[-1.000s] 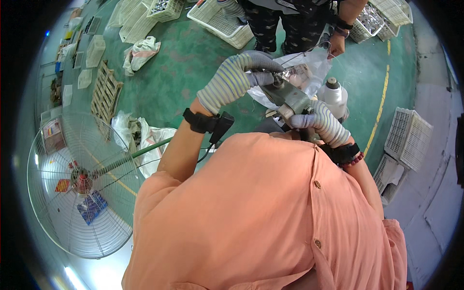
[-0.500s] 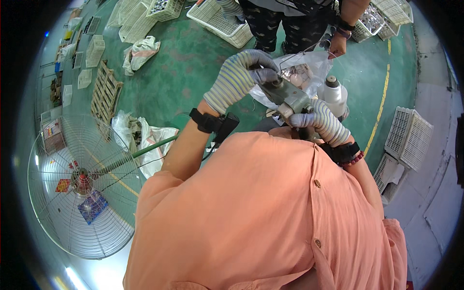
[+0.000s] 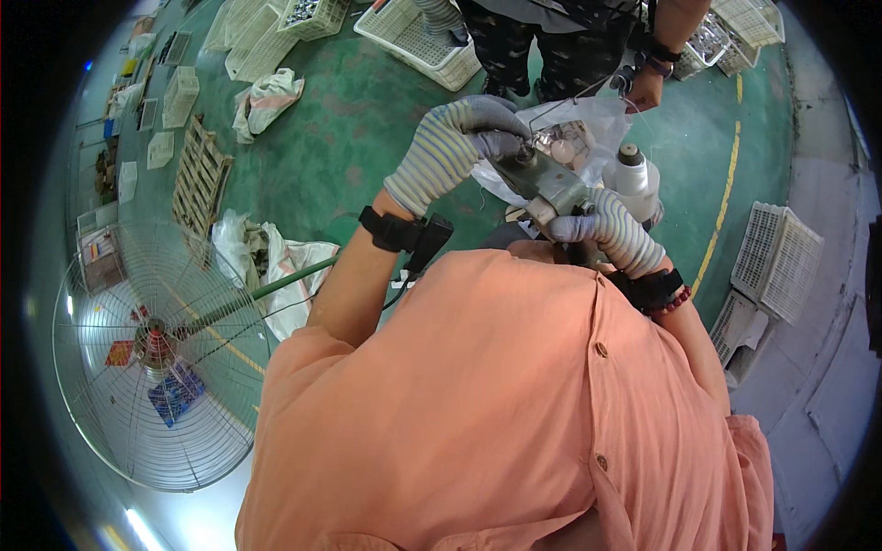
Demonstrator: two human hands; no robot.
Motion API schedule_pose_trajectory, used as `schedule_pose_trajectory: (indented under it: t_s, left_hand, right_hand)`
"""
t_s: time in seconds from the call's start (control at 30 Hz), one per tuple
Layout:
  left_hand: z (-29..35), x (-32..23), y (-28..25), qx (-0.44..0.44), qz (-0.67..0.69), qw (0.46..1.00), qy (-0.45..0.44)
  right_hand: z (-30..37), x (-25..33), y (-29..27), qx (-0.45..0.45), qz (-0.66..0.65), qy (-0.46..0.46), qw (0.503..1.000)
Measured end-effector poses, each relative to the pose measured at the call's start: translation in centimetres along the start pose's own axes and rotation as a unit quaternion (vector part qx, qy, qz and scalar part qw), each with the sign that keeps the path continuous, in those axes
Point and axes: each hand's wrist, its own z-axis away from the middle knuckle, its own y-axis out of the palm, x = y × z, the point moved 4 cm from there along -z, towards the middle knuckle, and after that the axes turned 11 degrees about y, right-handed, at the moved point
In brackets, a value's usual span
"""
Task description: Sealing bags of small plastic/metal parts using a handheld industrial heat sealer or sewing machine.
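A grey-green bag sewing machine (image 3: 554, 182) with a bent wire thread guide (image 3: 542, 115) is in front of my chest. My right hand (image 3: 620, 231), in a striped knit glove, wraps round its near right end. At the far left end, beside a round knob, my gloved left hand (image 3: 450, 147) has its fingers closed in a pinch; anything between them is hidden. A white thread cone (image 3: 634, 182) with a dark top stands to the machine's right. Behind lies a clear plastic bag (image 3: 602, 129) holding pinkish pieces. My chest hides the machine's underside.
Opposite me stands a person in dark patterned trousers (image 3: 579, 46), a bare hand (image 3: 645, 89) by the bag. A caged fan (image 3: 158, 344) is at my left, near white sacks (image 3: 294, 262) and a wooden pallet (image 3: 199, 179). White crates (image 3: 776, 262) stand at right.
My left hand's fingers have shifted very slightly at the machine's end. The other person's bare hand has moved a little to the right. My right hand keeps its grip.
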Motion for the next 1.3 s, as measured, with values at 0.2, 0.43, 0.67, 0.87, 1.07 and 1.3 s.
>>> schedule_pose_trajectory:
  t_s: [0.2, 0.43, 0.67, 0.87, 1.07, 1.3]
  left_hand:
    - [0.3, 0.3, 0.5, -0.023, 0.037, 0.998, -0.052]
    - [-0.2, -0.4, 0.1, 0.026, 0.035, 0.999, -0.018]
    - [0.1, 0.2, 0.2, -0.008, 0.044, 0.999, -0.020]
    - [0.6, 0.8, 0.2, -0.047, 0.045, 0.997, -0.030]
    - [0.5, 0.0, 0.6, -0.041, 0.065, 0.993, -0.084]
    - [0.2, -0.8, 0.6, 0.002, 0.066, 0.996, -0.066]
  right_hand:
    - [0.0, -0.2, -0.3, -0.010, 0.013, 0.013, 1.000]
    - [0.0, -0.1, 0.3, -0.052, 0.005, -0.042, 0.998]
    - [0.2, 0.2, 0.3, -0.050, 0.048, -0.024, 0.997]
    - [-0.2, -0.8, -0.3, -0.016, 0.021, 0.004, 1.000]
    - [-0.6, -1.0, -0.6, -0.009, 0.018, -0.017, 1.000]
    - [-0.3, -0.4, -0.1, -0.012, 0.005, -0.042, 0.999]
